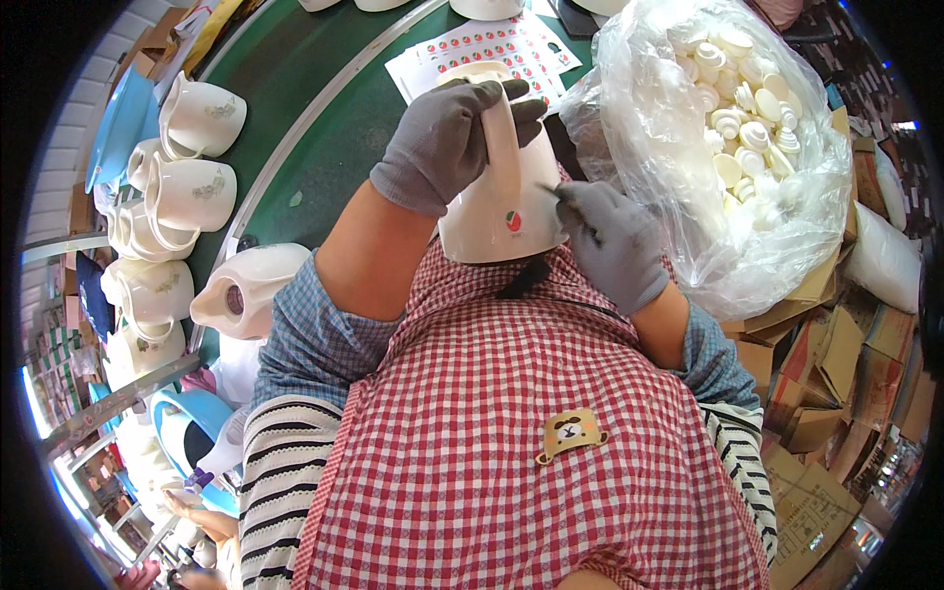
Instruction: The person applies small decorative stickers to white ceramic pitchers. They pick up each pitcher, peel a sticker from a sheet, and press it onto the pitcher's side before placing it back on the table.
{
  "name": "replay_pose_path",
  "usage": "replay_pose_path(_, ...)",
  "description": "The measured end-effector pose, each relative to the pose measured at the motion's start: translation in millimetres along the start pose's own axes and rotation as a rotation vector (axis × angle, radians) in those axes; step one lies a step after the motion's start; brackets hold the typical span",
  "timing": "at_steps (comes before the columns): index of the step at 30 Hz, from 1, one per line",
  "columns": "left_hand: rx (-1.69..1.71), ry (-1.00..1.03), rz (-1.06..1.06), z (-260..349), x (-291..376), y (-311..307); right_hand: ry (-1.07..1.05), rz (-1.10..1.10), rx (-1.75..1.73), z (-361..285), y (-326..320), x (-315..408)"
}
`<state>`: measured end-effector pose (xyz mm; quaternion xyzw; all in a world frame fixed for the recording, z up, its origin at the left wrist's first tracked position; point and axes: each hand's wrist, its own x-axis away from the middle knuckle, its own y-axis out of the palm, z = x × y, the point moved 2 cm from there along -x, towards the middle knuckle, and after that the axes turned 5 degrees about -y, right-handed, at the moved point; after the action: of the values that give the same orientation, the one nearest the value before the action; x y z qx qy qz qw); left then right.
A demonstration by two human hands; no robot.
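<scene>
My left hand [442, 144], in a grey work glove with dark palm coating, grips the top of a white plastic jug [472, 228] near its handle [504, 155]. The jug is held upright over my lap, at the edge of the green work surface. A small red and green round sticker [513, 220] is on its lower side. My right hand [612, 240], gloved alike, is against the jug's right side with its fingers curled. A dark tip shows at those fingers; I cannot tell whether it is glove or a small tool.
Sticker sheets [490, 48] lie behind the jug on the green work surface [317, 140]. A clear plastic bag [641, 140] of cream plastic lids [752, 136] stands at right, above cardboard boxes [818, 354]. White jugs [193, 195] line the left; another jug [254, 291] lies tilted by my left elbow.
</scene>
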<state>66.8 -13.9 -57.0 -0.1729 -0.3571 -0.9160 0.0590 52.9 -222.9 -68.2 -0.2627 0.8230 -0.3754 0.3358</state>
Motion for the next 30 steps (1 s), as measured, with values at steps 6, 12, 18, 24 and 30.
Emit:
replay_pose_path(6,-0.045,0.0,-0.021,-0.8,-2.1,-4.5,-0.403,0.021,-0.089,-13.4,-8.4,2.2)
replay_pose_path(12,-0.033,-0.009,0.025,6.0,-5.9,-12.3,-0.258,-0.006,0.058,-13.6,7.7,-1.5)
replay_pose_path(18,0.06,-0.033,-0.005,17.6,-26.2,-41.3,-0.438,-0.222,-0.379,-9.6,8.6,-21.9)
replay_pose_path(24,-0.166,0.127,0.307,111.1,-67.4,-61.9,0.663,-0.105,-1.012,74.0,60.7,-105.9)
replay_pose_path(30,-0.662,0.556,0.676,200.2,-149.9,-233.0,0.813,-0.076,-0.95,150.7,180.3,-170.1)
